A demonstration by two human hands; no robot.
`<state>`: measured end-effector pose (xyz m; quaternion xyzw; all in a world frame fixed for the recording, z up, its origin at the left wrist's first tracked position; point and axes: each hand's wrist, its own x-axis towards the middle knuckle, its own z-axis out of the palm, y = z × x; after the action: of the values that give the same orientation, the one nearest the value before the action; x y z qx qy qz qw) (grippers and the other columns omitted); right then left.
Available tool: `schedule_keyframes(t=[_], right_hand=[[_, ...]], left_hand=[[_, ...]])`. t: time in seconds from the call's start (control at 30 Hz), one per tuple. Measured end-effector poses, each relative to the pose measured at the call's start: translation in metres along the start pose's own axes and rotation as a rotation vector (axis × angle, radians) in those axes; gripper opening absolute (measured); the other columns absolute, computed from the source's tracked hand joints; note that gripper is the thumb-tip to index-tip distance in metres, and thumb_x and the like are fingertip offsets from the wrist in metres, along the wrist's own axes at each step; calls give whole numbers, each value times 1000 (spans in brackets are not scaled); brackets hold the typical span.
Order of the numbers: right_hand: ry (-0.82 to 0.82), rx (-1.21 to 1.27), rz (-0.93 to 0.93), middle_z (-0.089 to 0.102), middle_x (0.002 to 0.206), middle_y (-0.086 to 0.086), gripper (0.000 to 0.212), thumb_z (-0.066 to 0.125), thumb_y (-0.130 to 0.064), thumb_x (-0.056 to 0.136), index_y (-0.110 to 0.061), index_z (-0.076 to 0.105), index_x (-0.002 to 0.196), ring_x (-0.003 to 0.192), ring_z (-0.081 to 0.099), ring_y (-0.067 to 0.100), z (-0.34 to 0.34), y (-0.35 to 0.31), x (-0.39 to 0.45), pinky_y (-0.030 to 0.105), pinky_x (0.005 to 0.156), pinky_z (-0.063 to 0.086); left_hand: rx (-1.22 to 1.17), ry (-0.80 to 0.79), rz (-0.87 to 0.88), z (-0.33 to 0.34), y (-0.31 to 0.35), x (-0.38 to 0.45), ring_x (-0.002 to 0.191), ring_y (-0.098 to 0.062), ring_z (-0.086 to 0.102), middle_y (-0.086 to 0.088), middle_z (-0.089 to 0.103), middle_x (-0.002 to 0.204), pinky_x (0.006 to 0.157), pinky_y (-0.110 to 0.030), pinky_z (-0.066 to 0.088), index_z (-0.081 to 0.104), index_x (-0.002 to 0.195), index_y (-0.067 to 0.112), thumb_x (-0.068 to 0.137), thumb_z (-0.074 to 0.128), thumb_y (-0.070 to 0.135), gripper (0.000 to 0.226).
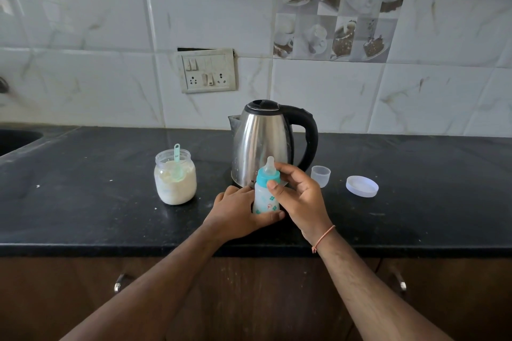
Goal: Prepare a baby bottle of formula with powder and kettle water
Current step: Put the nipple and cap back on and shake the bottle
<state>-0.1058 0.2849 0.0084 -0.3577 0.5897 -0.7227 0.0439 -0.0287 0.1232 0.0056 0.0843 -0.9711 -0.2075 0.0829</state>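
The small translucent baby bottle (264, 199) with a teal screw collar and clear silicone teat stands upright at the near middle of the black stone counter (97, 202), just in front of the steel electric kettle (263, 144) with its black handle. The left hand (235, 213) wraps around the bottle's lower body, steadying it, while the right hand (296, 196) has thumb and fingers curled on the teal collar.

The bottle looks milky white inside, with little printed flowers and figures on its wall, so powder and water both seem to be in already. The hands are either tightening the collar or about to loosen it; which cannot be told. If tightening, what remains is likely shaking and capping.

To the left, the open clear jar of pale formula powder (175, 183) holds a teal scoop (177, 160) standing in it. To the right of the kettle sit a clear domed bottle cap (320, 176) and, farther right, a white round jar lid (362, 186), both lying apart on the counter.
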Motion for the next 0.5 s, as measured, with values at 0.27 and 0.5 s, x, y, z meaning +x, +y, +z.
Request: schedule_keyframes(t=[0.27,0.5], right_hand=[[25,-16,7,76,125,-16,38,83,-30,88,-32,71,125,126,68,10,-1,3,1,30,94,63],[70,-97,-13,75,120,-23,38,87,-34,85,-37,72,119,121,69,6,1,2,2,27,89,63]], left_hand=[[0,-24,-14,-1,1,0,126,-14,44,21,55,120,117,-43,31,53,126,47,89,54,86,54],[-1,-7,-15,-2,3,-2,130,-16,45,17,62,131,119,-44,32,53,136,46,91,55,84,59]])
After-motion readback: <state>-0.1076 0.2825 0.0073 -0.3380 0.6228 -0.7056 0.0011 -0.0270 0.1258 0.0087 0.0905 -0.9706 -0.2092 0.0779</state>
